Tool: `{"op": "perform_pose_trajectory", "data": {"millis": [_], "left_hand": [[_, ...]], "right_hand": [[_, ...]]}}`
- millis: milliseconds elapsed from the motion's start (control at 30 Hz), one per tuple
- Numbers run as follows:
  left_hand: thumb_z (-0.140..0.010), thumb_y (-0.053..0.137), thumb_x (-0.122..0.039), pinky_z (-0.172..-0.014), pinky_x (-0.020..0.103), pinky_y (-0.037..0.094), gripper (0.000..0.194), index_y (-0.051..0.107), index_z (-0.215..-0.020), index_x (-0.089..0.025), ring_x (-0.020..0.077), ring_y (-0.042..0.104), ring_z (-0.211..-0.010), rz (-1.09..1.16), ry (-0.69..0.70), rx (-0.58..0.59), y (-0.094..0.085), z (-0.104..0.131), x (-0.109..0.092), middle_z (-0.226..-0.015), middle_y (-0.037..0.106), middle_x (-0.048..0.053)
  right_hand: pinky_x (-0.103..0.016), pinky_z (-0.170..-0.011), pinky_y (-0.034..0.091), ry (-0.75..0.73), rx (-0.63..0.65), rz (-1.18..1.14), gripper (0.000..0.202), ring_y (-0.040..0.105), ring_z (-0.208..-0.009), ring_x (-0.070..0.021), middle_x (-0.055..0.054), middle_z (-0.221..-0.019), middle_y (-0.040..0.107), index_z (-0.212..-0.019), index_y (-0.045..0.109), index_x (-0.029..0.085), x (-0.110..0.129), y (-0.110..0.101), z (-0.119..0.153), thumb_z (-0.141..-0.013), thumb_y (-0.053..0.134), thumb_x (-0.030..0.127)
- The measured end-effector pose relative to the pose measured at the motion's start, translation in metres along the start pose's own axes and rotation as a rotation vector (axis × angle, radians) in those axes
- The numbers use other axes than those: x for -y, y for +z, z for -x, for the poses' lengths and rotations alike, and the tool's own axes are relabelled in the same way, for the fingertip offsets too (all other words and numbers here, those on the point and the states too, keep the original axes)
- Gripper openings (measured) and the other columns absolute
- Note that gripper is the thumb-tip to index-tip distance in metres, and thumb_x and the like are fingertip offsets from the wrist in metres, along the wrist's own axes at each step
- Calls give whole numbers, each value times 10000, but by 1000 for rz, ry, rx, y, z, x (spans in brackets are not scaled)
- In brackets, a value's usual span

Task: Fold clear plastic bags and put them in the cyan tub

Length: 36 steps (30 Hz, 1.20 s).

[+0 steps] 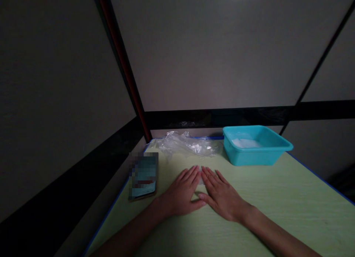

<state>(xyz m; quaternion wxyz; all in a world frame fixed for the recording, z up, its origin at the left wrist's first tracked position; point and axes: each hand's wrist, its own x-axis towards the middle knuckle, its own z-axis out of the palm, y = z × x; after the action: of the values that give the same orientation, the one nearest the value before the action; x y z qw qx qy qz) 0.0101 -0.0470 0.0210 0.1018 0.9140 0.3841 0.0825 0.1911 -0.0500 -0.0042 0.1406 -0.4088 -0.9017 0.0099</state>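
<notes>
My left hand lies flat on the pale green table, fingers stretched out and pointing away from me. Beside it, my right hand is also laid flat, its fingers angled toward the left hand. The two thumbs meet or nearly meet in front. Between the fingertips a small whitish, see-through piece shows; my hands cover most of it, and I cannot make out its kind. Neither hand is wrapped around anything.
A turquoise plastic basin with white material inside stands at the back right. Crumpled clear plastic lies along the back edge. To the left is a phone, partly blurred out. Walls rise behind and to the left of the table.
</notes>
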Motion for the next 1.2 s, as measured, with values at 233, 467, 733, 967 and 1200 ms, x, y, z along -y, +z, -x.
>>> {"op": "perform_pose_trajectory", "data": {"millis": [233,467,733,967,1200], "left_hand": [[-746,496,-451,-1036,423,136,785,114,-1350,-127,257,91,-1289,10,-3,-58,8,2,6,-1412,114,138],[-752,505,-461,-1042,409,117,796,69,-1359,-187,242,84,-1292,53,82,-29,1,5,5,-1423,88,84],[-769,480,-485,-1048,378,90,767,99,-1356,-170,218,70,-1296,38,122,75,-4,5,7,-1420,83,87],[-779,464,-483,-1047,374,106,789,41,-1358,-153,212,59,-1297,32,68,45,-2,6,9,-1422,48,101],[-776,404,-557,-1049,387,106,793,95,-1350,-106,219,57,-1296,-31,22,69,0,2,12,-1414,82,137]], "right_hand": [[-491,-1016,169,4,8,-1,645,148,-1274,-253,-154,-1381,196,-1339,198,76,1,-3,0,-861,244,506],[-499,-1012,170,28,-28,-2,662,133,-1277,-258,-153,-1385,192,-1344,190,88,1,-3,1,-850,258,524],[-509,-1008,161,42,28,7,699,157,-1269,-279,-177,-1370,218,-1320,259,61,2,-3,1,-835,237,563],[-487,-1016,167,39,-15,22,700,120,-1279,-257,-167,-1386,167,-1343,178,66,1,-2,3,-839,252,547],[-494,-1010,183,18,-39,70,677,142,-1272,-272,-200,-1368,186,-1322,224,24,1,0,4,-856,248,514]]}}
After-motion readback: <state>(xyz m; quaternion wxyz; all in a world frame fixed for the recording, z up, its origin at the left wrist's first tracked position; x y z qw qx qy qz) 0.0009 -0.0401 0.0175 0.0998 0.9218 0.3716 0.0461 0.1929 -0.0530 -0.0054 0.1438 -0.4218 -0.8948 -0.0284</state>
